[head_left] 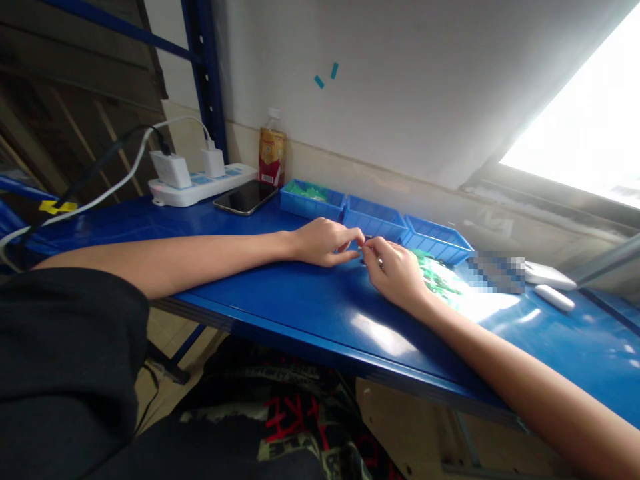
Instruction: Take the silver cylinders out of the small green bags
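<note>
Over the blue table (pixel 300 300), my left hand (pixel 323 241) and my right hand (pixel 395 270) meet at their fingertips. Thumb and index finger of each hand are bent together in a pinch. Whatever lies between them is too small to make out; a bit of something dark shows just behind the fingertips. A ring sits on one finger of my right hand. Beside that hand, partly covered by it, lies a heap of small green and white pieces (pixel 440 277). Just beyond the hands stand a middle blue bin (pixel 375 219) and a right blue bin (pixel 437 239).
The left blue bin (pixel 313 200) holds green pieces. Behind it stands a drink bottle (pixel 273 150), with a phone (pixel 246 198) and a plugged-in power strip (pixel 203 187) further left. At right lie a white device (pixel 550 275) and a white oblong object (pixel 554 298).
</note>
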A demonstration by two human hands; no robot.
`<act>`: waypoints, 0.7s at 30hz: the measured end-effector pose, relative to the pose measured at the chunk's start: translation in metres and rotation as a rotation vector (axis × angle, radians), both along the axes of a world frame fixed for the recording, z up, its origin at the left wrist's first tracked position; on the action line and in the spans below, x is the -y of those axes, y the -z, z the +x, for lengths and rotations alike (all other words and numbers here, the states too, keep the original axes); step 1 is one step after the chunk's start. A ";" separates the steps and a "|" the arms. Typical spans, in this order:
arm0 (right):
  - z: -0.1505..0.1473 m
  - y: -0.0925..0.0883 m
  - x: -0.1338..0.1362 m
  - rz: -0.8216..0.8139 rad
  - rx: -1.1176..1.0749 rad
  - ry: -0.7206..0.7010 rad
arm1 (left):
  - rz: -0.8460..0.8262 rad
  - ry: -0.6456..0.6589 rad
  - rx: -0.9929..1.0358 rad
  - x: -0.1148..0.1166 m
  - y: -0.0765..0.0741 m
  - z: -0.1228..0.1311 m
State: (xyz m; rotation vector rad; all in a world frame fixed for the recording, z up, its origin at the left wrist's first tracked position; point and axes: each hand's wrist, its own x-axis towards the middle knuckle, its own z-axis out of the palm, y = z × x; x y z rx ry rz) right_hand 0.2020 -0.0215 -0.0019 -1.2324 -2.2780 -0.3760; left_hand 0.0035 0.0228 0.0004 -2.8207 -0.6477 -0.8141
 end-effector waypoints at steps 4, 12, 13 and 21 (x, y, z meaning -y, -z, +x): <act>0.000 0.000 0.000 0.004 0.008 0.002 | 0.004 -0.003 -0.004 -0.001 0.001 0.000; 0.000 -0.001 0.001 -0.003 -0.062 -0.045 | 0.031 -0.033 -0.022 -0.002 0.000 0.000; 0.000 -0.001 0.001 -0.001 -0.060 -0.047 | 0.034 -0.031 -0.024 -0.002 0.000 0.000; -0.001 0.000 0.002 -0.003 -0.038 -0.053 | 0.038 -0.036 -0.070 -0.004 0.001 0.000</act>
